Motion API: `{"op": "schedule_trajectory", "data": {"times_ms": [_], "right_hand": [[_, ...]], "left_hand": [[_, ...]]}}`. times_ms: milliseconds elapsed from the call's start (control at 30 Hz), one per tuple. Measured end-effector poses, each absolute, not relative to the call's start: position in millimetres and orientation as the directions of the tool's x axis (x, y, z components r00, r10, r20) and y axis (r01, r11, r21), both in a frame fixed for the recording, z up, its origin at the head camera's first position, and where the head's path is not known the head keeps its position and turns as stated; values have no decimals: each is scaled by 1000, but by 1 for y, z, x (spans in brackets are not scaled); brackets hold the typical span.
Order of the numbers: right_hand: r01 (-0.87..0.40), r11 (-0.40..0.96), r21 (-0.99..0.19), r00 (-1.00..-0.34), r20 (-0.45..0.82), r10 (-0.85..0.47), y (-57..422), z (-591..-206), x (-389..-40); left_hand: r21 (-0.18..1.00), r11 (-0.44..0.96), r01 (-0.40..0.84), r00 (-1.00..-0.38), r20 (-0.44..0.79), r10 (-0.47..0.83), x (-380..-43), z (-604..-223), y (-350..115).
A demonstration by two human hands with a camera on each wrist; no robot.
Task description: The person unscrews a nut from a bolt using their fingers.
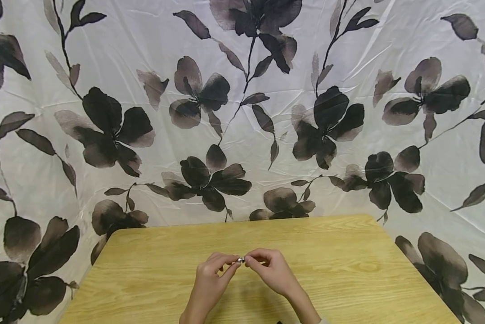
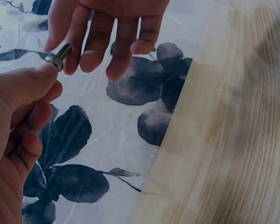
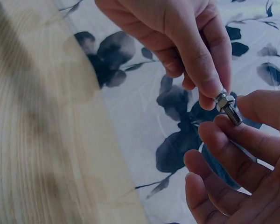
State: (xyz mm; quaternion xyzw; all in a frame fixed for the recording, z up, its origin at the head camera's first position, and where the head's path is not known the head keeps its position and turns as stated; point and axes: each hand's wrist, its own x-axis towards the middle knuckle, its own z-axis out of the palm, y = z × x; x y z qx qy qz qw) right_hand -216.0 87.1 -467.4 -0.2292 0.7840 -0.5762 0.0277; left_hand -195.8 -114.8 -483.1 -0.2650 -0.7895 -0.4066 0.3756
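Note:
My left hand (image 1: 211, 276) pinches a small silver bolt (image 3: 234, 115) by its head end, between thumb and bent fingers. A hex nut (image 3: 226, 103) sits on the bolt, and the threaded end sticks out beyond it. Around that end are the thumb and index finger of my right hand (image 1: 276, 272), very close to the nut without a visible firm pinch. Its other fingers are spread and loosely bent, as the left wrist view shows. Both hands are raised over the wooden table (image 1: 145, 270). Fingertips partly hide the bolt's head.
A white cloth (image 1: 267, 189) printed with dark flowers hangs behind the table and at both sides. The table's back edge lies beyond the hands. A small dark object (image 1: 280, 322) shows at the bottom edge of the head view.

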Motion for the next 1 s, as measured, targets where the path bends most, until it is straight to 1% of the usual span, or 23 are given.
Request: {"op": "schedule_trajectory", "data": {"times_ms": [133,400,600,867,1000], "right_hand": [[-330,222,-917,-888,222,-402,87,-469,-216],[-328,229,-917,-889,217,-402,88,-465,-217],[-313,198,-929,-890,213,-403,86,-467,-216],[-345,165,-924,-880,257,-399,84,-467,-215],[-348,162,-923,-889,271,-368,85,-466,-215]], "left_hand": [[449,531,719,-587,801,118,-195,-481,-115],[454,522,722,-588,800,118,-197,-481,-113],[471,543,695,-614,782,108,-196,-483,-113],[501,562,658,-653,752,94,-194,-482,-112],[495,571,655,-653,751,98,-195,-482,-113]]}}
